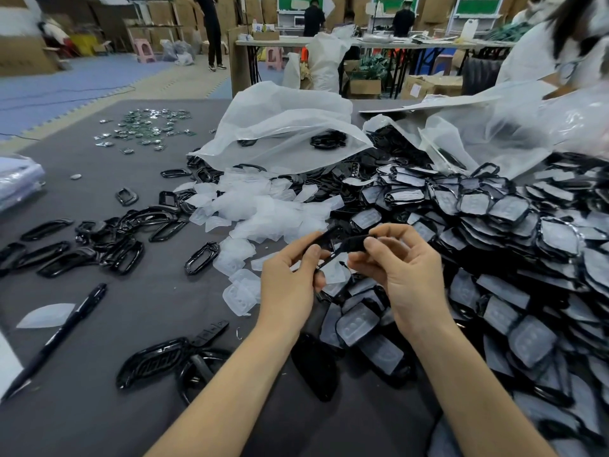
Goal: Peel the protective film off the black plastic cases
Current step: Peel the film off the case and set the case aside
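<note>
**One case in hand, film about to come off**

I hold one black case [349, 243] up between both hands, above the near edge of the grey table [138, 301]. My left hand [290, 282] pinches its left end between thumb and curled fingers. My right hand [403, 268] grips the right end, thumb on top and fingers curled under. A pale bit of film shows just below the case, by my left fingers. I cannot tell if it is lifting off this case or belongs to the pieces lying beneath.

I judge this to be the start of a peel: the case is steadied and I am feeling for an edge. The next move calls for a nail or fingertip to catch a corner of the film, with the other hand holding the case firm. Then comes a steady pull so the film leaves in one piece.

There is plenty left. The heap of covered cases [514, 232] spreads over the right side of the table. The loose films [263, 209] lie in a drift beyond my hands, and the bare cases [122, 249] sit well apart on the left. That is where this one should go once it is clean.
</note>
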